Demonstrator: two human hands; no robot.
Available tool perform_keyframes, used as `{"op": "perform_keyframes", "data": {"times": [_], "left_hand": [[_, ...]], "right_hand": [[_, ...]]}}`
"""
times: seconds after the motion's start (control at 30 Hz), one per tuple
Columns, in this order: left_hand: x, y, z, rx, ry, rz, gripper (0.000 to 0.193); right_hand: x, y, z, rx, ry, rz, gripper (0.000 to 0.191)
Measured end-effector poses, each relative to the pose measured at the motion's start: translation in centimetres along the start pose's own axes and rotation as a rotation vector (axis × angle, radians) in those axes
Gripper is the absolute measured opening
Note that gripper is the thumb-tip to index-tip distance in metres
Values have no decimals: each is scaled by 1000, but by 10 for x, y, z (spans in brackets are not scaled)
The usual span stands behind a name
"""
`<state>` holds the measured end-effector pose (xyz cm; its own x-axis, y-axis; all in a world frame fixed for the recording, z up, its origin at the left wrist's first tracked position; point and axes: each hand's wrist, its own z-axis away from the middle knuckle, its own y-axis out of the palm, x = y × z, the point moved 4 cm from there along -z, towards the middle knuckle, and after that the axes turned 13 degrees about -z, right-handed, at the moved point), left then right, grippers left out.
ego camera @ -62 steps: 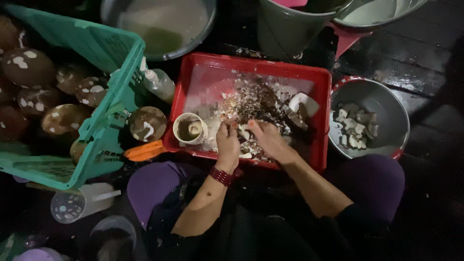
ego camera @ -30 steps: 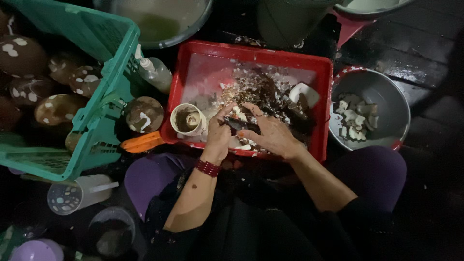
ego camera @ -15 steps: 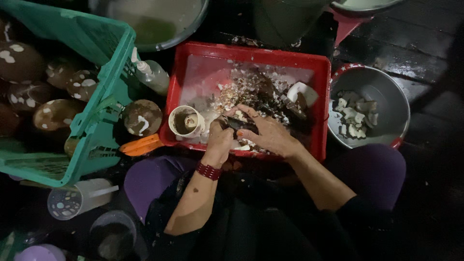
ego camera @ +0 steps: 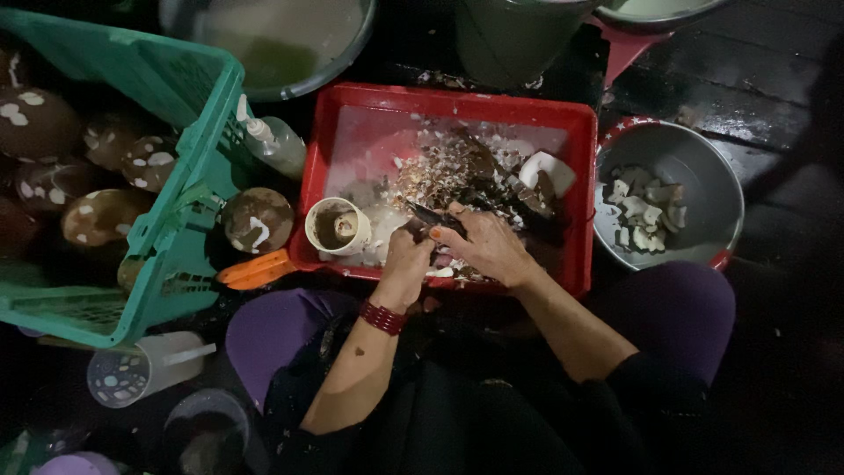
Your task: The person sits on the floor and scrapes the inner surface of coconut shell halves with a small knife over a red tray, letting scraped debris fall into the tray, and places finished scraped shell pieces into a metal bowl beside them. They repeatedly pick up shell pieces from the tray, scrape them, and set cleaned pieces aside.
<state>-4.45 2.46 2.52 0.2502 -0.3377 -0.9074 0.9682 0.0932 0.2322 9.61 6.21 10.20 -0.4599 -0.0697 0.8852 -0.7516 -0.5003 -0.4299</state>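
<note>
A big green crate [ego camera: 189,189] stands on the left side and it is full of brown coconuts [ego camera: 40,123] with white spots. In the middle sits a red tray [ego camera: 580,176] with bits of shell and white scraps in it. To the right of the tray, just beside it, is a grey bowl [ego camera: 703,176] with white coconut pieces [ego camera: 640,215] at the bottom. One more coconut [ego camera: 258,220] lies between the crate and the tray, with an orange thing [ego camera: 255,270] just below it and a spray bottle [ego camera: 277,145] above it. A cut shell cup [ego camera: 337,226] stands in the near left corner of the tray. The two hands meet over the near edge of the tray, close together and touching. The left hand [ego camera: 406,259] is curled shut on a small piece that I cannot see well; it has a red band on the wrist. The right hand [ego camera: 491,246] is closed around a dark knife [ego camera: 435,217]. The knife points up and to the left, from the right hand toward the shell cup, and its long side runs across the top of the left hand. So the small piece lies just left of the right grip, under the blade. The bowl is nearer the right hand, and the shell cup is nearer the left one. A clear cup [ego camera: 141,374] lies on the floor at the lower left.
</note>
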Motion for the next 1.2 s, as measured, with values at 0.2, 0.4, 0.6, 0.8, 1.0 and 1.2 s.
{"op": "perform_keyframes", "data": {"times": [0.2, 0.4, 0.6, 0.8, 1.0, 1.2], "left_hand": [[15, -1, -5, -46, -19, -53, 28], [-6, -6, -8, -185, 310, -404, 58], [-15, -7, 1, -156, 198, -305, 23], [-18, -2, 5, -80, 110, -204, 19], [-18, 1, 8, -51, 142, -201, 22], [-9, -1, 9, -15, 56, -80, 13]], "right_hand": [[-16, 2, -8, 35, -61, -81, 60], [-42, -2, -2, 191, 443, -498, 77], [-4, 2, 1, 92, -87, -49, 71], [4, 0, 3, 78, 203, 14, 66], [0, 2, -1, 40, 146, -52, 66], [-12, 2, -4, -17, 110, 32, 71]]}}
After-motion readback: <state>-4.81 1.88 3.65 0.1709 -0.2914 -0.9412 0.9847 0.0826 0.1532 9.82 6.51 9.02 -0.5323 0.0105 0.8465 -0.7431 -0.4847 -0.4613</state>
